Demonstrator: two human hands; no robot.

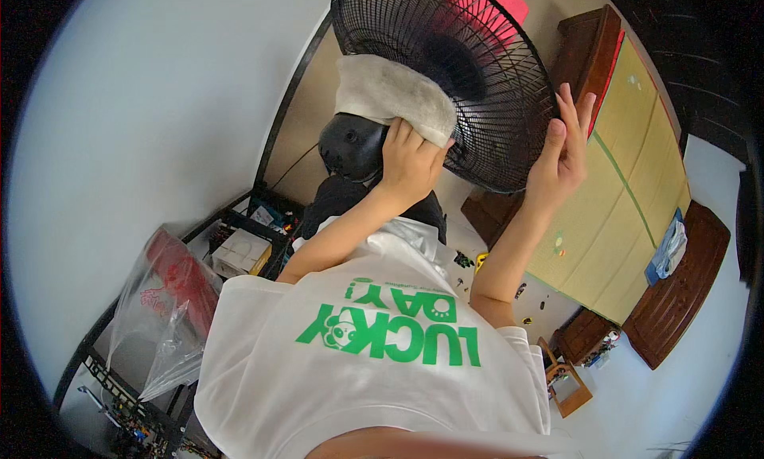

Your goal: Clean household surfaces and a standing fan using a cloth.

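Note:
A large fan with a black wire cage [507, 95] tilts in front of me, its black motor housing [351, 146] showing at the lower left of the cage. A pale grey cloth [394, 95] lies against the back of the cage, just above the housing. My left hand [412, 160] grips the cloth's lower edge, fingers curled into it. At the right rim of the cage is my right hand [561, 146], thumb and fingers apart, with the palm side against or close to the rim. The hidden parts of the cage behind the cloth cannot be made out.
A bed with a yellow-green mat [621, 202] and a dark wooden headboard [686, 286] stands at the right. On the left, a black rack [197, 235] holds a white box [242, 253] and a clear plastic bag [179, 322]. Small objects lie on the floor near the bed.

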